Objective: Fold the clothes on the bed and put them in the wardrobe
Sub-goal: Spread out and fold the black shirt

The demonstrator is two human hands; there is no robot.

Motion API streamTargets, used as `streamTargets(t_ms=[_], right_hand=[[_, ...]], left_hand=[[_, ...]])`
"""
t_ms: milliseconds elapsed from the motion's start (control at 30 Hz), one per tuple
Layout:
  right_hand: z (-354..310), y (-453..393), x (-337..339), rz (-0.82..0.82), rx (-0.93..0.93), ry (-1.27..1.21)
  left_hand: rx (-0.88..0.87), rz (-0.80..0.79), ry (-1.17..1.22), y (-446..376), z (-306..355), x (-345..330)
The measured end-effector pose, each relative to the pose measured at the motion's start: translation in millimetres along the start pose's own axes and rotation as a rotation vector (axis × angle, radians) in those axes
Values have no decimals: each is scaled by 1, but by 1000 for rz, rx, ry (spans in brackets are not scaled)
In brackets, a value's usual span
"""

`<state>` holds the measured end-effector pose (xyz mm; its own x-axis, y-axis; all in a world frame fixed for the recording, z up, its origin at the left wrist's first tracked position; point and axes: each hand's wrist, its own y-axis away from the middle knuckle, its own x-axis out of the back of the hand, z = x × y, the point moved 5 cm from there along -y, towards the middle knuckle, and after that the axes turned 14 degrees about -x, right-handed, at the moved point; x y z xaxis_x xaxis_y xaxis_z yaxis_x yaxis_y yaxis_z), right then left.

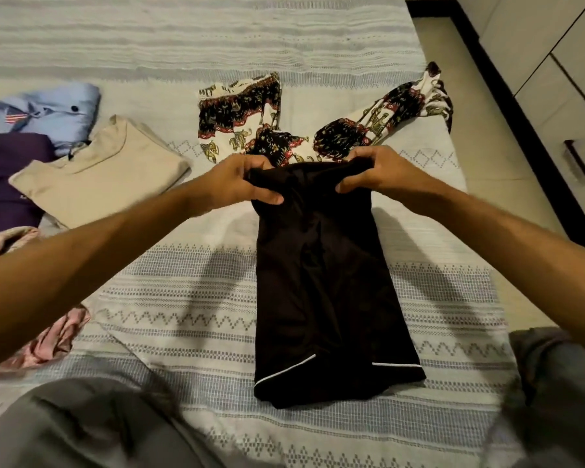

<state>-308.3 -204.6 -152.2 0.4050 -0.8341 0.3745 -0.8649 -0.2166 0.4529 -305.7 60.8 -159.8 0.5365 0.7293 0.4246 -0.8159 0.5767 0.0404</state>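
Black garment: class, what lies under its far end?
The patterned cloth runs under the black garment where both hands hold it. How far it continues underneath is hidden.

Bare forearms, grey trousers

Both forearms are bare right up to the frame edges, with no sleeve or cuff in view, and the left hand (240, 179) and right hand (372, 170) carry no rings, watch or bands that can be seen. The legs wear plain grey trousers (81, 427) of a soft, matte cloth, blurred at the lower corners.
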Motion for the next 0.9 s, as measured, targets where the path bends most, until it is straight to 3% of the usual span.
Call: streamTargets(t_ms=[67, 133, 267, 400, 500, 700, 767, 833, 900], right_hand=[[-7, 42, 0, 65, 163, 46], [-6, 97, -10, 125, 346, 161], [43, 186, -48, 276, 649, 639], [110, 220, -90, 329, 744, 920], [129, 227, -101, 358, 716, 907], [112, 240, -94, 461, 735, 860], [111, 243, -95, 456, 735, 900], [119, 243, -107, 321, 719, 1046], [128, 243, -111, 188, 675, 1108]], left_hand=[[-144, 100, -75, 27, 27, -5], [-285, 102, -174, 66, 54, -22], [-555, -48, -649, 155, 67, -77], [-744, -218, -1004, 209, 45, -150], [-720, -194, -1079, 226, 37, -176], [-673, 40, -1027, 230, 61, -158], [-698, -20, -1082, 230, 60, -164], [-682, -167, -1171, 232, 52, -177], [-572, -217, -1116, 234, 44, -181]])
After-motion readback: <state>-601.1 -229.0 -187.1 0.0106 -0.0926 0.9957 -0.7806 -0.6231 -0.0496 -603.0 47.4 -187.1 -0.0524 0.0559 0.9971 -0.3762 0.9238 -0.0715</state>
